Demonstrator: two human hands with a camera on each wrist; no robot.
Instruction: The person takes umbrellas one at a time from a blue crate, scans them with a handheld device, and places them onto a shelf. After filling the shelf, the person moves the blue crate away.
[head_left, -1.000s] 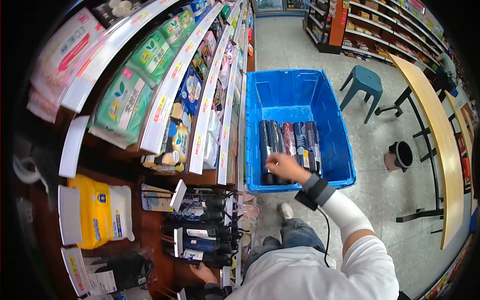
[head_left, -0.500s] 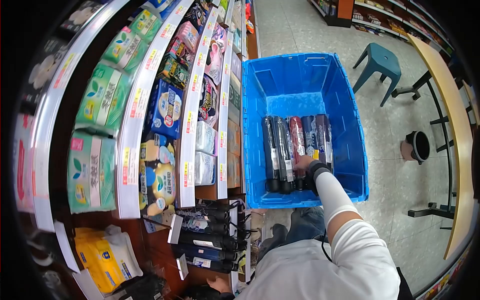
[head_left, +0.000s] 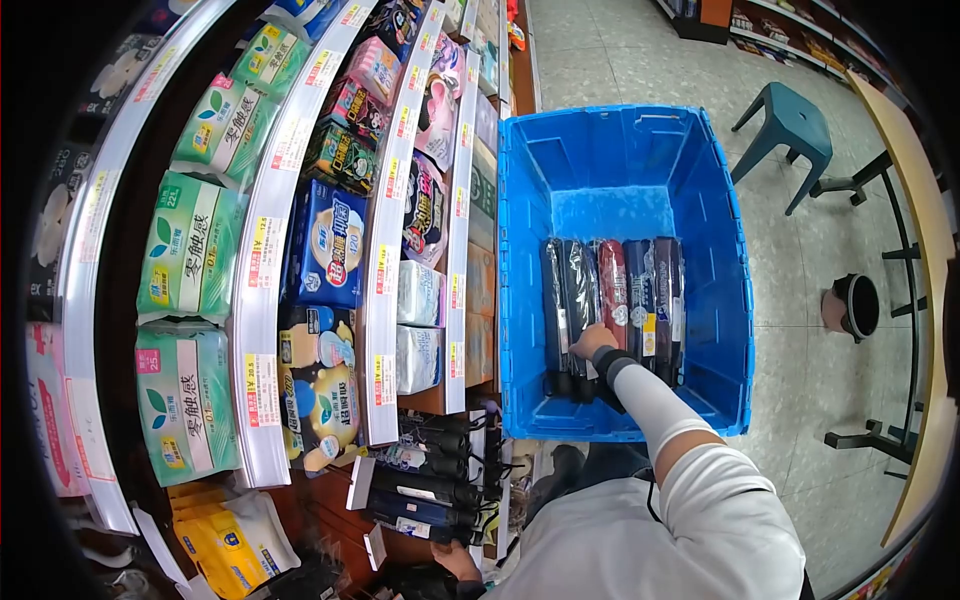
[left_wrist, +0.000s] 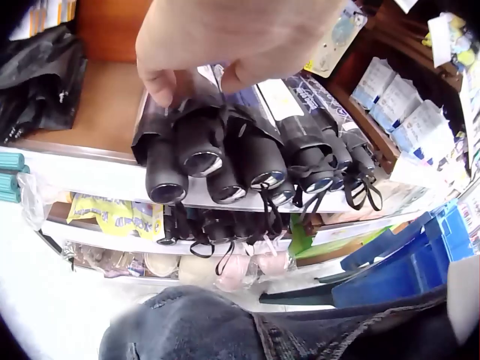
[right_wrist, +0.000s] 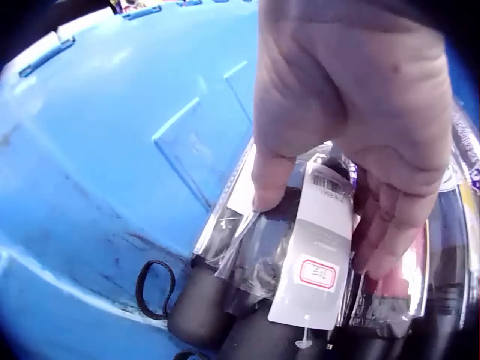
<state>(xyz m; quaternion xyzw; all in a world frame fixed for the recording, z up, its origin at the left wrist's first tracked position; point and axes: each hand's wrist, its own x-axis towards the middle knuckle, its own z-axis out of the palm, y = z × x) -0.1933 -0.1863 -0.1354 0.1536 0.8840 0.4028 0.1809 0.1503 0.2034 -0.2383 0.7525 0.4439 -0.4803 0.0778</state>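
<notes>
In the blue crate [head_left: 625, 425], several folding umbrellas in clear sleeves lie side by side, dark ones around a red umbrella [head_left: 612, 280]. My right hand [head_left: 594, 341] grips a black umbrella [head_left: 580, 285] near its handle end; in the right wrist view, thumb and fingers straddle it beside a white price tag [right_wrist: 315, 255]. At the shelf, my left hand [left_wrist: 240, 37] holds a dark folding umbrella [left_wrist: 199, 142] from above, thumb and fingers on either side of its sleeve. More umbrellas [head_left: 420, 490] lie next to it, black handles facing outward.
Shelves of packaged pads [head_left: 190, 245] rise on the left, with price strips along their edges. A yellow pack [head_left: 235, 545] lies on the lower shelf. Beyond the crate stand a green stool [head_left: 785, 135], a bin [head_left: 852, 306] and a wooden table [head_left: 915, 470].
My right hand has come down onto the umbrellas and shifted left from beside the red one to a black one. The left hand stays at the shelf umbrellas. The head view has turned.
</notes>
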